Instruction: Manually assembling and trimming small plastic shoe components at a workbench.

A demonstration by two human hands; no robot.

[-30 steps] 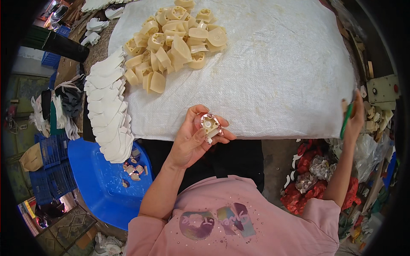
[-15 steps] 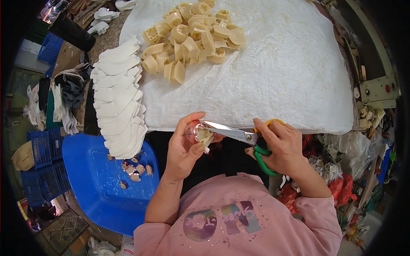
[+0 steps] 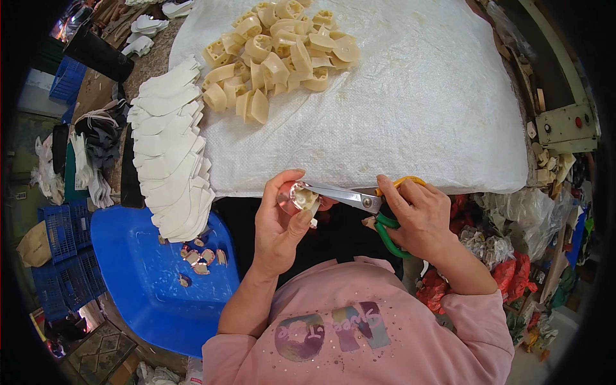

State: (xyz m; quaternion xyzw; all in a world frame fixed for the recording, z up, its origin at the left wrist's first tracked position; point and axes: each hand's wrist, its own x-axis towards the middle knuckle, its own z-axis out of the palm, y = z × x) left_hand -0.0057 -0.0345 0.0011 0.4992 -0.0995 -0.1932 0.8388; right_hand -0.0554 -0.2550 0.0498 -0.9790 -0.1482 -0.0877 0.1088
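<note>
My left hand (image 3: pixel 280 221) holds a small cream plastic piece with a shiny pinkish covering (image 3: pixel 303 197) in front of my chest, just below the table's near edge. My right hand (image 3: pixel 417 215) grips scissors with green and yellow handles (image 3: pixel 350 197). Their metal blades point left and touch the piece. A heap of several cream plastic pieces (image 3: pixel 280 54) lies at the far left of the white woven sheet (image 3: pixel 410 115) that covers the table.
A fanned stack of white flat cut shapes (image 3: pixel 170 151) lies along the table's left edge. Below it sits a blue plastic tub (image 3: pixel 138 282) with several small trimmed pieces (image 3: pixel 202 256). Blue crates (image 3: pixel 61 224) stand at the left. Crumpled bags and scraps (image 3: pixel 513 224) lie at the right.
A second ago my right hand was out at the far right picking up the scissors. It has come in to the left hand, and the blades now rest on the held piece.
</note>
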